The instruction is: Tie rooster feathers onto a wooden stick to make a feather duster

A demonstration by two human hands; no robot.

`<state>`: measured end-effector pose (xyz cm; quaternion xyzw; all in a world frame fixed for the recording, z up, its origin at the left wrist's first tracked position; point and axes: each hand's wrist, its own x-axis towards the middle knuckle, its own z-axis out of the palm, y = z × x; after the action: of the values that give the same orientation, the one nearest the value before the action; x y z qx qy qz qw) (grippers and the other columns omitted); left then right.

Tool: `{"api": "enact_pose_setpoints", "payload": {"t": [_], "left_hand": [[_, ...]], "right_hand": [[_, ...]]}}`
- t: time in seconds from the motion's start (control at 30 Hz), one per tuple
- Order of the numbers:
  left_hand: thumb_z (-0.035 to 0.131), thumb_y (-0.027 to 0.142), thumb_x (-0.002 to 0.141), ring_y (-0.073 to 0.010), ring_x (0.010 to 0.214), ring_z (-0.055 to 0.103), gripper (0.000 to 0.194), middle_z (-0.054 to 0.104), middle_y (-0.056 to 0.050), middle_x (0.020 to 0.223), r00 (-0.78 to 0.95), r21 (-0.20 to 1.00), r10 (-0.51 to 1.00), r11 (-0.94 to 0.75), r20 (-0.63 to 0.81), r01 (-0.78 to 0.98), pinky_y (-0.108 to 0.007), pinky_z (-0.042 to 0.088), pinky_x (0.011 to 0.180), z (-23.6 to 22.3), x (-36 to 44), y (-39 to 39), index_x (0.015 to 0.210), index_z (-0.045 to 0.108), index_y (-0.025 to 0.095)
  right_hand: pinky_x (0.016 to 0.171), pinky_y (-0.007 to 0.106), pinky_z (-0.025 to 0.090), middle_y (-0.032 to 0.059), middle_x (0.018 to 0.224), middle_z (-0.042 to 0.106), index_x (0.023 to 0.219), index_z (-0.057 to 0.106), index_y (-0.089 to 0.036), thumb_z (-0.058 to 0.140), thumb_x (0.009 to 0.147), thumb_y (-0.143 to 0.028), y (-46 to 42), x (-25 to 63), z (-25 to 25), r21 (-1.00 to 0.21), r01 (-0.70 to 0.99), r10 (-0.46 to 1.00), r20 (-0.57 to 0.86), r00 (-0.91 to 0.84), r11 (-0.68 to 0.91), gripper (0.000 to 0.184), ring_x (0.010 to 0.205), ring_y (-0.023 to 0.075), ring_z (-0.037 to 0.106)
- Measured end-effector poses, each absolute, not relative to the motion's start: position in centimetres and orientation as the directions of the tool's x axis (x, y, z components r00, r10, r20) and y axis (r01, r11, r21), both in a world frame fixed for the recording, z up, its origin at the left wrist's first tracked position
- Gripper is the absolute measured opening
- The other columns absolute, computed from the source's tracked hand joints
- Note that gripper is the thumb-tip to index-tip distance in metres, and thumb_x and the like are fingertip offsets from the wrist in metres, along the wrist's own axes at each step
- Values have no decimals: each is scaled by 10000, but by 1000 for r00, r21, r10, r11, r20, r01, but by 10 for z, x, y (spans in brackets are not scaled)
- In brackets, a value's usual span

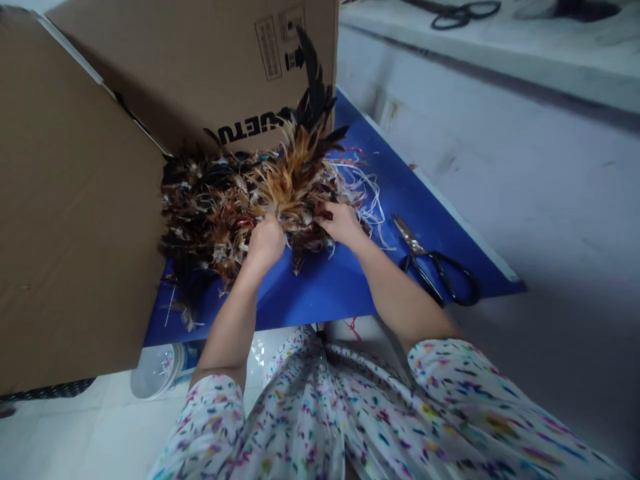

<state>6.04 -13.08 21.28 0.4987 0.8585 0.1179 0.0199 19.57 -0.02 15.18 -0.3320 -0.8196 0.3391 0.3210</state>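
My left hand (267,240) is closed around the base of a feather bunch (293,167), golden brown below with long black feathers rising from it. To its right, my right hand (343,223) has its fingers pinched together at the edge of the feather pile (210,207); what they grip is hidden among the feathers. Dark and brown feathers in the pile cover much of the blue tabletop (300,297). White strings (367,190) lie tangled just beyond my right hand. Scissors (417,257) with black handles rest to the right of my right forearm.
Large cardboard panels (75,200) stand at the left and behind the pile. A pale wall (500,173) borders the right side, with a ledge (550,53) holding another pair of scissors (465,13). Below the table is a whitish bucket (155,373) on the tiled floor.
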Motion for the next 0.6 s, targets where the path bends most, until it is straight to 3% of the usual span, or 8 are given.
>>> {"api": "enact_pose_setpoints", "payload": {"t": [0.07, 0.13, 0.2, 0.27, 0.37, 0.6], "left_hand": [[441, 173, 900, -271, 910, 675, 222, 696, -204, 937, -483, 337, 868, 424, 115, 841, -332, 476, 802, 213, 51, -130, 1030, 597, 84], [496, 208, 895, -201, 751, 647, 118, 658, -104, 783, -506, 575, 852, 349, 133, 739, -278, 469, 697, 215, 43, -131, 931, 582, 137], [510, 266, 912, -101, 510, 508, 136, 536, -2, 636, -524, 840, 851, 259, 36, 477, -208, 390, 517, 219, 39, -132, 813, 517, 173], [514, 318, 925, -32, 392, 321, 251, 419, 54, 578, -464, 972, 880, 187, -101, 143, -154, 253, 408, 226, 37, -134, 731, 426, 186], [566, 341, 909, 2, 372, 237, 346, 368, 74, 564, -387, 980, 907, 114, -169, -161, -113, 177, 364, 234, 36, -137, 681, 358, 184], [583, 307, 909, 13, 354, 221, 269, 351, 84, 553, -407, 893, 894, -18, -187, -449, -84, 173, 308, 225, 28, -139, 724, 459, 157]], "right_hand": [[789, 318, 486, 69, 846, 729, 911, 737, -147, 607, 797, -138, 2, 199, 152, -705, 403, 752, 283, -595, 584, 173, 826, 211, 671], [757, 316, 478, 70, 810, 721, 921, 740, -155, 595, 813, -153, 1, 200, 152, -641, 458, 733, 253, -631, 616, 180, 799, 212, 665], [730, 309, 468, 64, 792, 713, 933, 738, -162, 589, 820, -160, -1, 200, 151, -600, 462, 696, 235, -678, 653, 187, 772, 204, 653], [739, 301, 460, 64, 817, 706, 928, 736, -160, 585, 815, -148, -2, 200, 150, -569, 424, 642, 254, -724, 704, 189, 785, 196, 642], [750, 286, 450, 75, 874, 694, 912, 736, -147, 560, 802, -103, -4, 199, 149, -536, 361, 569, 293, -768, 763, 212, 804, 181, 623], [767, 291, 440, 73, 863, 699, 900, 744, -148, 519, 826, -136, -8, 192, 143, -549, 274, 507, 332, -795, 790, 238, 791, 176, 603]]}}
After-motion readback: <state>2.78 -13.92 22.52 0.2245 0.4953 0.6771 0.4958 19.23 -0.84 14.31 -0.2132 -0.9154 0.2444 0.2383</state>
